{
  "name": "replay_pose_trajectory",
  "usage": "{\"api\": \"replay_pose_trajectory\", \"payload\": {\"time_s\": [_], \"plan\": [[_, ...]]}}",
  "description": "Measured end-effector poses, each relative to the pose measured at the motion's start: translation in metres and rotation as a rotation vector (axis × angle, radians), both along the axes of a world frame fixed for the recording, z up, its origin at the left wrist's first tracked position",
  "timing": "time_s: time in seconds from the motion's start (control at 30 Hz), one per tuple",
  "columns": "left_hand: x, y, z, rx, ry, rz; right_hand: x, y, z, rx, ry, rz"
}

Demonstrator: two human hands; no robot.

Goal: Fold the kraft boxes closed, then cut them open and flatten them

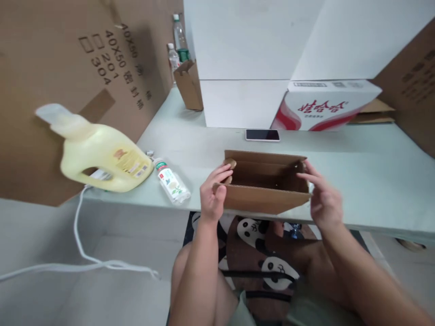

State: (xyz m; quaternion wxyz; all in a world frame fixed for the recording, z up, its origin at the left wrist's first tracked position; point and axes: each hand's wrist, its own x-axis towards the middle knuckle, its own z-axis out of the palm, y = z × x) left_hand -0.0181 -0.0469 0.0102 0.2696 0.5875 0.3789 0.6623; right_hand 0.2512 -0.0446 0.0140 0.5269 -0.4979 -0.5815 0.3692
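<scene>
An open-topped brown cardboard box (261, 199) stands at the front edge of the pale table (360, 181). At its left end, my left hand (214, 192) has its fingers on a small end flap and its thumb by the near wall. My right hand (324, 194) grips the right end, fingertips reaching over the rim to the inside. Both long walls of the box are upright, and no contents can be made out in the visible part of its inside.
Beyond the box lies a phone (263, 135), before stacked white boxes (243, 102) and a red-and-white carton (319, 108). Leftward are a small bottle (172, 183), a yellow jug (102, 156) and a white cable (79, 244). A small brown box (190, 86) stands behind.
</scene>
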Motion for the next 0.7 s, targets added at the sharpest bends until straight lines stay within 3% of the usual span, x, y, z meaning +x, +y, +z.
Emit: {"api": "replay_pose_trajectory", "payload": {"time_s": [0.1, 0.2, 0.33, 0.43, 0.57, 0.7], "plan": [[0.007, 0.004, -0.002, -0.073, -0.001, 0.045, -0.008, 0.005, -0.017, 0.332, -0.114, 0.1], [0.011, 0.006, -0.006, -0.146, -0.065, 0.116, -0.02, 0.006, -0.026, 0.415, -0.164, 0.016], [0.013, 0.01, -0.01, -0.165, -0.105, 0.19, -0.027, 0.004, -0.029, 0.394, -0.063, -0.068], [0.014, 0.013, -0.013, -0.146, -0.09, 0.163, -0.019, 0.005, -0.026, 0.32, -0.057, -0.078], [0.017, 0.013, -0.016, -0.193, -0.033, 0.069, 0.0, 0.01, -0.023, 0.157, -0.05, 0.015], [0.021, 0.013, -0.016, -0.156, -0.001, 0.079, 0.009, 0.012, -0.023, 0.15, 0.013, 0.074]]}}
